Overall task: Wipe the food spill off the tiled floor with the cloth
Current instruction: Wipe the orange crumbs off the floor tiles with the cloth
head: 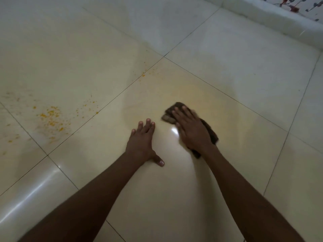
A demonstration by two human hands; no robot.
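- Room: glossy cream tiled floor (227, 55) with thin dark grout lines, and a low white ledge (272, 20) along the far right. Above the ledge I see a strip of floral-print fabric (293, 4); I can't tell what it belongs to.
- Glare spot on the centre tile, between the two hands. The floor reads as slick and hard.
- Right hand (190, 128) is pressed flat on a crumpled dark brown cloth (171, 110), fingers spread and straight. It's a palm-down press, not a pinch. The cloth pokes out past the fingertips and behind the wrist.
- Left hand (143, 140) is flat on bare tile just beside the right, fingers splayed, thumb out, holding nothing. I read it as a brace for body weight.
- Step in hand, my call: mid-wipe on the centre tile. That tile shows only a faint yellowish film around the cloth, so it's probably mostly done.
- Still dirty: orange-yellow food spill (50, 119), a cluster of crumbs and smears on the tile to the left, well apart from the cloth. There are also scattered orange specks (143, 75) near the grout line further up.
- Next move, as I judge it: shift the cloth left across the grout line to the main cluster, keep pressure down, and pull the crumbs inward rather than fanning them out.
- Risk: dry crumbs may skid on the gloss or lodge in the grout, and a loaded cloth may smear yellow back onto the tile.
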